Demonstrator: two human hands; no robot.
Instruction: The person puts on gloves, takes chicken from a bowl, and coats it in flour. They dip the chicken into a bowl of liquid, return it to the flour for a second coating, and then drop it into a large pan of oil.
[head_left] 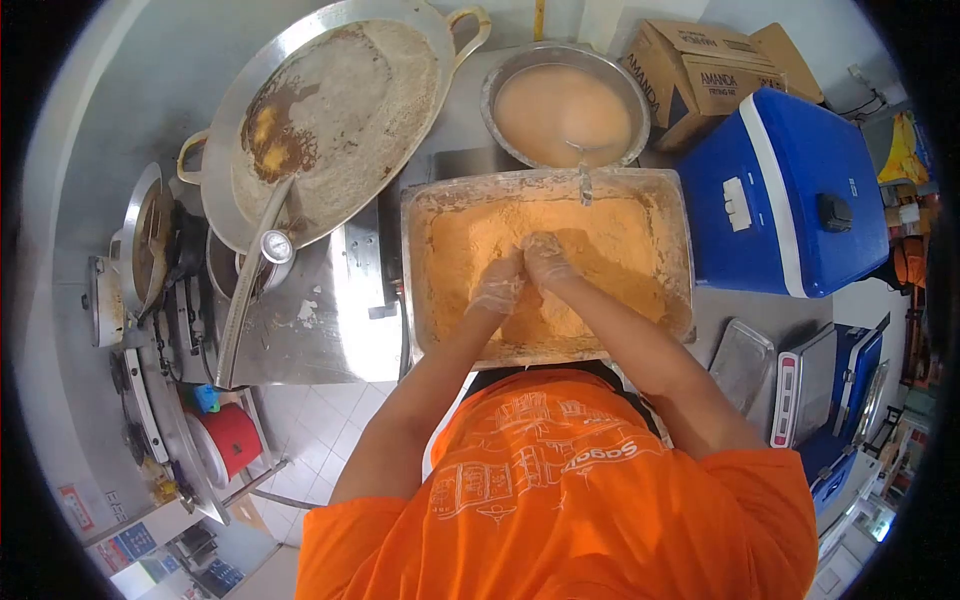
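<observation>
A large rectangular tray [686, 250] holds orange-tinted flour or breading. Both hands wear clear plastic gloves and meet over the middle of the powder. My left hand [502, 281] points forward, its fingers partly hidden beside the other hand. My right hand [546, 259] is coated with powder, its fingers curled; anything between the two hands is too small or hidden to name. Behind the tray stands a metal bowl [492, 98] of orange liquid, with a ladle [585, 185] whose handle rests over the rim.
A big pan [222, 200] of bubbling oil stands at the upper left, a long-handled strainer [240, 310] with a dial thermometer leaning out of it. At the right are a blue cooler [800, 200], a cardboard box [715, 75], a metal tray [742, 365] and a scale [805, 385].
</observation>
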